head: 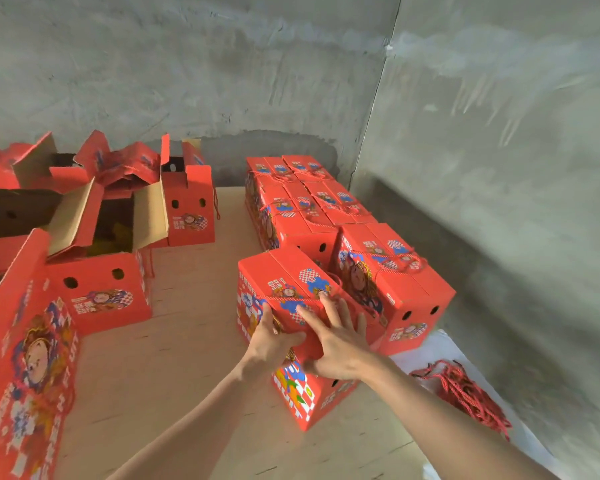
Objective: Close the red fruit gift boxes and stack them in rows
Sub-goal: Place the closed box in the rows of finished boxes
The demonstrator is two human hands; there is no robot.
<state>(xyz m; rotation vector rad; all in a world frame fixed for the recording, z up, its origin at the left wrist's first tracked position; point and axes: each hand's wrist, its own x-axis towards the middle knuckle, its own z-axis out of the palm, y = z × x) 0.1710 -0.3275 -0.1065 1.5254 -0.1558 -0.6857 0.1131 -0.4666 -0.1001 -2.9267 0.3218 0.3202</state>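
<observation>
The closed red box [288, 278] stands on the counter [194, 358] just in front of the stacked rows [302, 202], probably so it can be slid into line. The left hand [274, 337] grips its near side, fingers curled. The right hand [340, 344] presses flat on the lid, fingers spread. Left of the rows, an open box [101, 292] holds something yellow.

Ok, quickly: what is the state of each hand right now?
Left hand: grips the closed red gift box at its near edge.
Right hand: open, straight fingers pressing on the same box.
</observation>
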